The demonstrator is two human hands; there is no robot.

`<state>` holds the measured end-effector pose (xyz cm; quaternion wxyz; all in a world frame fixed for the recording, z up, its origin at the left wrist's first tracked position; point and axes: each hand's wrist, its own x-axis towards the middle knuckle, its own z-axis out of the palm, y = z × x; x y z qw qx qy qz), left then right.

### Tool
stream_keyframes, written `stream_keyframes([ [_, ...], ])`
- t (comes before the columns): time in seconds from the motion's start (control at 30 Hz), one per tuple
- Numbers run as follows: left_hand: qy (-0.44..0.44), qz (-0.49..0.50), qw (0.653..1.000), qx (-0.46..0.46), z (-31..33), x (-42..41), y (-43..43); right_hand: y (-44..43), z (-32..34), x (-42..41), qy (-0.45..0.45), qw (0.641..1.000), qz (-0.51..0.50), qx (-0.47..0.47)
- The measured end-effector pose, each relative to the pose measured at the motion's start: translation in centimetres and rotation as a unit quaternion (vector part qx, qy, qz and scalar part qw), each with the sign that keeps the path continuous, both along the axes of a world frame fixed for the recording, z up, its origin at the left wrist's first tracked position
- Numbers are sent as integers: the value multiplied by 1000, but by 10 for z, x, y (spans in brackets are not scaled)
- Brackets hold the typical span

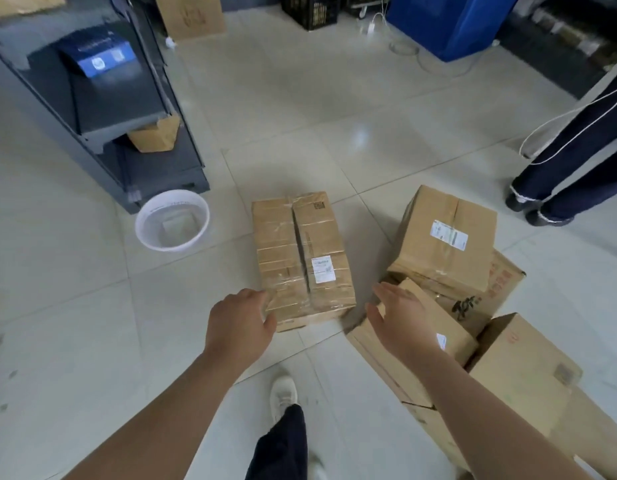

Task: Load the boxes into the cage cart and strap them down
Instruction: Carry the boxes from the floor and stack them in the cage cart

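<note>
Our hands at the taped box (302, 258)
Left hand (239, 327) fingers wide, box corner at their tips — right hand (399, 320) fingers spread, stacked boxes (445, 244) beneath.

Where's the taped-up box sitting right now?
The taped box lies on the floor, centre of the head view, between the white basket on its left and the pile of boxes on its right; the left hand is at its near corner.
</note>
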<state>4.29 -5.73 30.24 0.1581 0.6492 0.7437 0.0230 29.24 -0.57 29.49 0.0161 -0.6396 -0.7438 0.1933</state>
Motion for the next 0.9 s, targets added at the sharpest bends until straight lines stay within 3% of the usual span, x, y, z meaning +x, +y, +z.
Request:
stream_keyframes([
  [0.37, 52, -11, 992, -112, -213, -13, 127, 133, -231, -10, -4, 997, -8, -77],
  [0.67, 69, 85, 973, -205, -405, -14, 160, 186, -414, -9, -50, 991, 7, -124],
  [0.9, -46, 205, 948, -241, -498, -19, 161, 192, -502, 0, -5, 988, -16, -154],
])
